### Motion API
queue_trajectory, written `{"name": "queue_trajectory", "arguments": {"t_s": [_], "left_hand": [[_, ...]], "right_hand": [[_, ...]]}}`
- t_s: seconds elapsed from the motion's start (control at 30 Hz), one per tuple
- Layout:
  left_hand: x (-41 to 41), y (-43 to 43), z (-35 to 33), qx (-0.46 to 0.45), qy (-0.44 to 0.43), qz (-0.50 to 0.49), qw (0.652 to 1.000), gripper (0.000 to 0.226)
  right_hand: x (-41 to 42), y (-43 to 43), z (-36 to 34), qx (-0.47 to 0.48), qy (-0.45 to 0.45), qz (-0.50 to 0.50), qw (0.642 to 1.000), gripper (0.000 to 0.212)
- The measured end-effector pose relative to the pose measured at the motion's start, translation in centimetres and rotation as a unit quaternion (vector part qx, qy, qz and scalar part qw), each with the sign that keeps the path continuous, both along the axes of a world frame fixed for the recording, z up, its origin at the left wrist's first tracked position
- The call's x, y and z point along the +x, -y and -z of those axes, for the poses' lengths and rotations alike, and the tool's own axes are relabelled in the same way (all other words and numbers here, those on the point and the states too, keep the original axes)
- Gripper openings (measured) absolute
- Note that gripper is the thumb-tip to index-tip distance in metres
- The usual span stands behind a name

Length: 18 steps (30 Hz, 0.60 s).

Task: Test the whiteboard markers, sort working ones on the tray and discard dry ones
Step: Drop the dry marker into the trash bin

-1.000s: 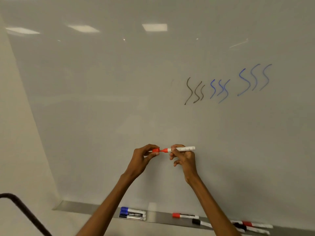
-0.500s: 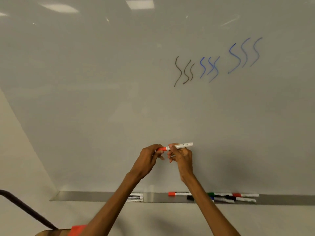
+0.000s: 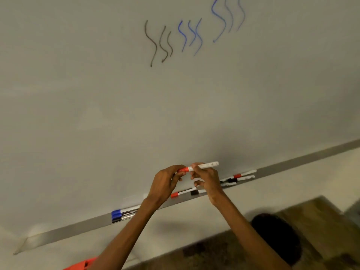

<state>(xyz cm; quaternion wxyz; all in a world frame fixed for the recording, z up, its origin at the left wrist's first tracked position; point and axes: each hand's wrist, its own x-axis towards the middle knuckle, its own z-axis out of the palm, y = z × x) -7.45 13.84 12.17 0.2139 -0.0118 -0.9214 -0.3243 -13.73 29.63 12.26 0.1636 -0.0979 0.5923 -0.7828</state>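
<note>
Gripping white barrel of red marker [image 3: 206, 165], right hand [image 3: 207, 179], left hand [image 3: 165, 182] pinching red end

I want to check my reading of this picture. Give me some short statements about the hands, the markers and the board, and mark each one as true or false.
1. The left hand and the right hand hold one red marker between them. True.
2. Red squiggles are drawn on the whiteboard. False: only dark squiggles and blue squiggles show.
3. Blue-capped markers lie on the tray, to the left of the hands. True.
4. The held marker points straight up. False: it lies nearly level.
</note>
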Motion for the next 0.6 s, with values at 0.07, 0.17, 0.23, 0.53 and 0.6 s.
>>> {"name": "queue_trajectory", "arguments": {"t_s": [0.07,0.17,0.23,0.53,0.6], "left_hand": [[-1.3,-1.9,1.2,-0.018,0.021,0.010,1.000,0.020],[-3.2,-5.5,3.4,-0.022,0.045,0.021,0.999,0.022],[-4.5,-7.9,4.7,-0.019,0.065,0.035,0.997,0.021],[-12.2,-19.9,9.2,-0.030,0.108,0.106,0.988,0.017],[-14.1,-22.7,10.9,-0.032,0.126,0.119,0.984,0.015]], "right_hand": [[-0.6,-2.9,1.2,0.004,0.036,0.019,0.999,0.012],[-1.7,-7.8,3.0,0.011,0.076,0.088,0.993,0.007],[-2.8,-11.2,3.9,0.048,0.081,0.135,0.986,0.009],[-8.2,-26.0,9.5,0.216,0.019,0.140,0.966,0.023],[-10.1,-29.2,11.4,0.268,-0.010,0.114,0.957,0.024]]}}
